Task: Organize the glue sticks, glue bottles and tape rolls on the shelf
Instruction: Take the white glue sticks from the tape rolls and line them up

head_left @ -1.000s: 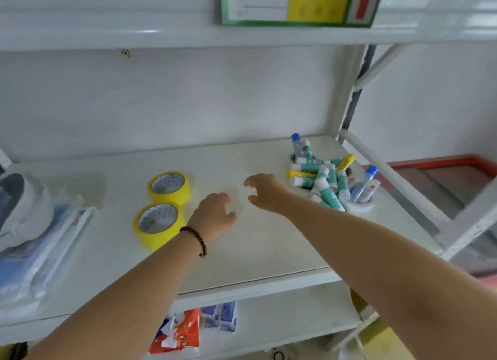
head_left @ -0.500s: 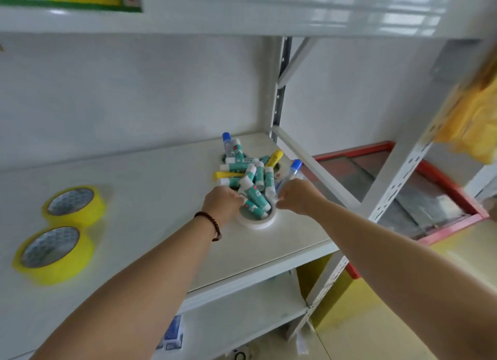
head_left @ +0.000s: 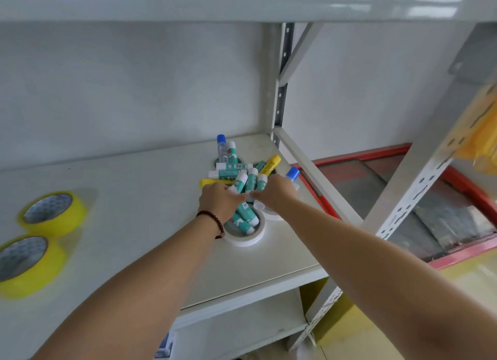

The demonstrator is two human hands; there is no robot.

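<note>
2 yellow tape rolls (head_left: pixel 51 213) lie well left; hands' (head_left: pixel 222 199) grip seemingly closed.

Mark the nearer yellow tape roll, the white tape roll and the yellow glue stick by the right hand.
Nearer yellow tape roll (head_left: pixel 51 275), head view, outer side.
White tape roll (head_left: pixel 243 242), head view, front rim.
Yellow glue stick (head_left: pixel 271 164), head view, barrel.

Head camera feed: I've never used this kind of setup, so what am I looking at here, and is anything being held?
No machine: a person wears one wide-angle camera on the head, looking down along both bare arms. The left hand, with a bead bracelet, and the right hand reach into a pile of glue sticks and blue-capped glue bottles lying over white tape rolls on a white shelf. Two yellow tape rolls sit at the left. Whether either hand grips anything is unclear.
</note>
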